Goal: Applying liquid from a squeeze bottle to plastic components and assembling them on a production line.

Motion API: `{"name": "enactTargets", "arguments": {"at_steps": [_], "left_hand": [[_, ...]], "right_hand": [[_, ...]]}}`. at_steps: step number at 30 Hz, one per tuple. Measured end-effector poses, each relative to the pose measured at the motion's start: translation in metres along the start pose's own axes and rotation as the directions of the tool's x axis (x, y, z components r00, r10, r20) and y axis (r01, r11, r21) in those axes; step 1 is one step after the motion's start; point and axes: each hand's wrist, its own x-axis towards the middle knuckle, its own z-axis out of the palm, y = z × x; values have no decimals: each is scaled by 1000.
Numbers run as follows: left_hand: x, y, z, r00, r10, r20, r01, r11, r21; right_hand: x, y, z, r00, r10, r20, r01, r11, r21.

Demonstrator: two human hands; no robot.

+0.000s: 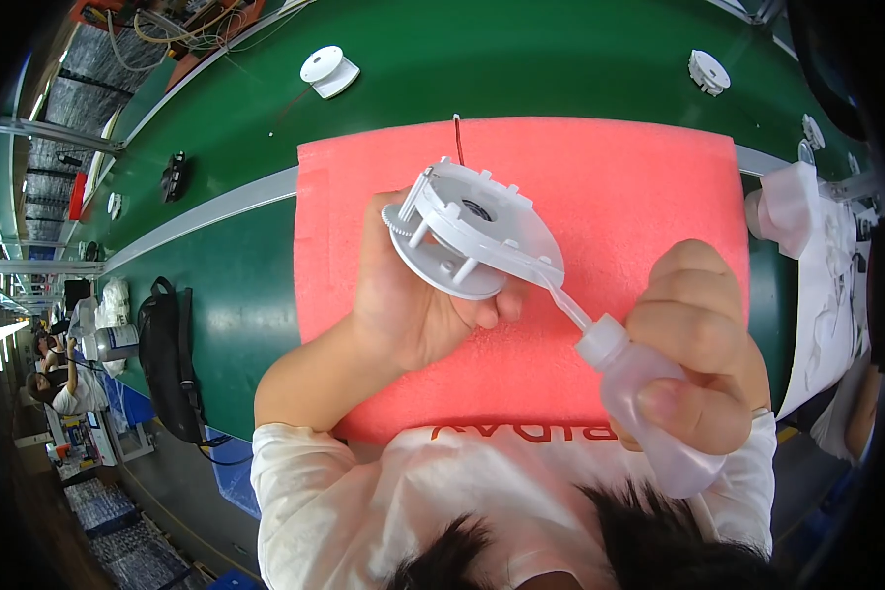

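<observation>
A white plastic assembly (501, 228) is held near the centre of the frame by the left hand (395, 310), by which it is gripped from the left and from beneath, some of the fingers being hidden behind it. The assembly is tilted; two round plates are joined by short posts, a small toothed wheel (397, 220) is seen at its left edge, and a dark round opening is shown in its upper face. A translucent squeeze bottle (627, 388) is grasped at centre right by the right hand (693, 339), with the fingers curled around it. Its thin nozzle (572, 310) is pointed up and left to the assembly's lower right edge; whether contact is made there cannot be told. Both hands are held above a pink foam pad (649, 182), by which a green work surface (521, 59) is partly covered. A thin dark wire (458, 140) is seen above the assembly, at the pad's upper edge. On the green surface, a white round part (329, 71) is placed at the upper centre-left, and another white part (708, 74) at the upper right. A black bag (170, 359) is seen at the left.
</observation>
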Motion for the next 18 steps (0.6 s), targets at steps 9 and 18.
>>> {"name": "enactTargets", "arguments": {"at_steps": [9,18], "left_hand": [[2,1,-1,999,44,0,-44,997,-63],[7,9,-8,775,504,380,-629,562,538]], "right_hand": [[0,5,-2,999,-37,8,37,999,6],[-4,15,-6,975,-199,-98,204,977,53]]}}
